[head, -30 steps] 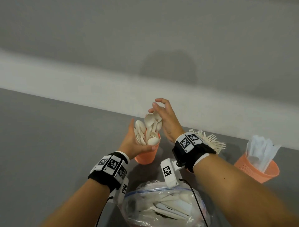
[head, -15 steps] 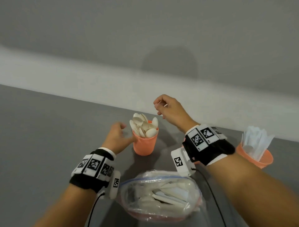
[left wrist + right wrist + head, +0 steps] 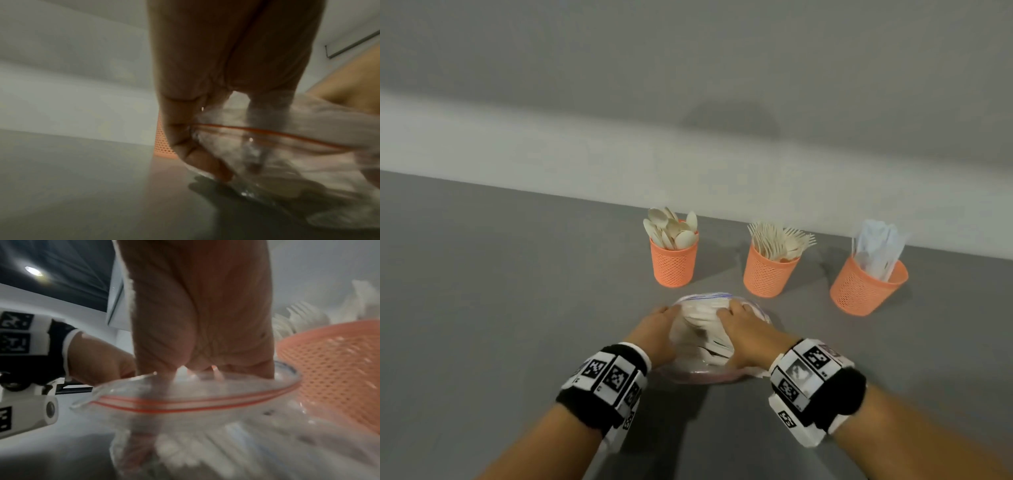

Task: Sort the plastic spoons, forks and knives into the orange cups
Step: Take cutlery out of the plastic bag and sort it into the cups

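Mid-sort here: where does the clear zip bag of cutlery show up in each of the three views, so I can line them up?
Head: the zip bag lies low of centre, between the left hand and right hand, in front of the cups.
Left wrist: the bag fills the lower right, under the fingers.
Right wrist: the bag spans the lower middle, mouth open.
Shared landmark: the bag's red zip line; in the head view it is faint.

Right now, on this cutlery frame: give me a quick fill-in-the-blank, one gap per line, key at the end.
1. The leftmost orange cup holds ____.
2. The middle cup holds ____.
3. The right hand reaches into the clear ____.
4. The left hand grips that bag's ____ side.

Missing words: spoons; forks; bag; left
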`<control>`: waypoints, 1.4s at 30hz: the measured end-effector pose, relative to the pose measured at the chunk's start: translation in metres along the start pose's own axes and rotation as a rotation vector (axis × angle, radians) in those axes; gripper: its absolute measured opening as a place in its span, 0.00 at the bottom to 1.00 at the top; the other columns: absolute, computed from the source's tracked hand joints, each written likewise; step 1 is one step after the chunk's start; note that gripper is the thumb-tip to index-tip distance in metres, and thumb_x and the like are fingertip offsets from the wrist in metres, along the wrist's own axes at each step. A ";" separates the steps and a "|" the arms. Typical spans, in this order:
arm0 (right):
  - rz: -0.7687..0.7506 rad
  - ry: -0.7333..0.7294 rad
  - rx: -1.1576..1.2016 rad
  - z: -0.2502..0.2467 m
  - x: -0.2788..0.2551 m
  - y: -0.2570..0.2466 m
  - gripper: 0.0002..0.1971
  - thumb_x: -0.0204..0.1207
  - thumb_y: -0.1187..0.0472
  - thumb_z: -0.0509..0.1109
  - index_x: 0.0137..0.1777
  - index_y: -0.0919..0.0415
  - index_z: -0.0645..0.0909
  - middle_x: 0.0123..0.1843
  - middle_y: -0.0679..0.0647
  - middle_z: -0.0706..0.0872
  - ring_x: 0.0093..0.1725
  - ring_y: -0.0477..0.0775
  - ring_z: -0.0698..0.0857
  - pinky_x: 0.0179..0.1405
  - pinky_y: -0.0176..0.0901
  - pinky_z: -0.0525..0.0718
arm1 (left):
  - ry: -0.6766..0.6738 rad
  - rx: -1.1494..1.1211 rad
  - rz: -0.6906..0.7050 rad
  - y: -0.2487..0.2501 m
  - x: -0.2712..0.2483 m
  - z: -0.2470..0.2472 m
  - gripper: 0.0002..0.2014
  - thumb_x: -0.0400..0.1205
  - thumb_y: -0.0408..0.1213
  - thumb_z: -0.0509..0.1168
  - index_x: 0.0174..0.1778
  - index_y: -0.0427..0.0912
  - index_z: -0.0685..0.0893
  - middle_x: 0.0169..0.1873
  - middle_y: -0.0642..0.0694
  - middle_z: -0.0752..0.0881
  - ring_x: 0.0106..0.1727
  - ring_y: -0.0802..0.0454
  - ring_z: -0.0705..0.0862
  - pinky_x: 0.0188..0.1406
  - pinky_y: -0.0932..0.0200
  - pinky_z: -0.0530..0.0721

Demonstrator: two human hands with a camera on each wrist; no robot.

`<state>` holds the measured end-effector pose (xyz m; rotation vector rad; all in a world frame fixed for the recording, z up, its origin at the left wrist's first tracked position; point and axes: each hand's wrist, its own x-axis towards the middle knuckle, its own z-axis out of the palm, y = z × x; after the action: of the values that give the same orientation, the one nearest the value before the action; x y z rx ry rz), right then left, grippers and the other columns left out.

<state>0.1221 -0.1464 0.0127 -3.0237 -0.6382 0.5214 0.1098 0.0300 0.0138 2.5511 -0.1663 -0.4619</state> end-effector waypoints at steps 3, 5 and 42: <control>0.007 0.030 -0.058 0.012 0.005 0.003 0.36 0.65 0.50 0.77 0.68 0.63 0.66 0.68 0.61 0.73 0.68 0.61 0.73 0.68 0.53 0.73 | 0.045 -0.136 0.135 0.001 0.002 0.002 0.35 0.70 0.31 0.67 0.75 0.48 0.67 0.71 0.47 0.74 0.71 0.48 0.75 0.73 0.50 0.72; -0.003 0.069 -0.065 0.013 0.007 0.001 0.30 0.68 0.52 0.74 0.67 0.63 0.69 0.65 0.60 0.75 0.66 0.61 0.75 0.67 0.52 0.74 | 0.106 -0.272 0.209 0.007 -0.002 0.002 0.33 0.70 0.29 0.68 0.73 0.48 0.69 0.68 0.53 0.75 0.70 0.55 0.75 0.72 0.59 0.72; -0.107 0.119 0.992 0.001 -0.024 0.007 0.11 0.54 0.62 0.72 0.37 0.50 0.78 0.31 0.38 0.82 0.30 0.31 0.81 0.35 0.27 0.76 | 0.109 -0.801 -0.173 -0.009 -0.009 -0.015 0.27 0.74 0.26 0.65 0.70 0.45 0.75 0.53 0.35 0.85 0.48 0.42 0.88 0.48 0.47 0.88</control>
<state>0.1043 -0.1621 0.0192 -2.0539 -0.3625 0.4562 0.1070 0.0464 0.0238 1.7967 0.2403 -0.3549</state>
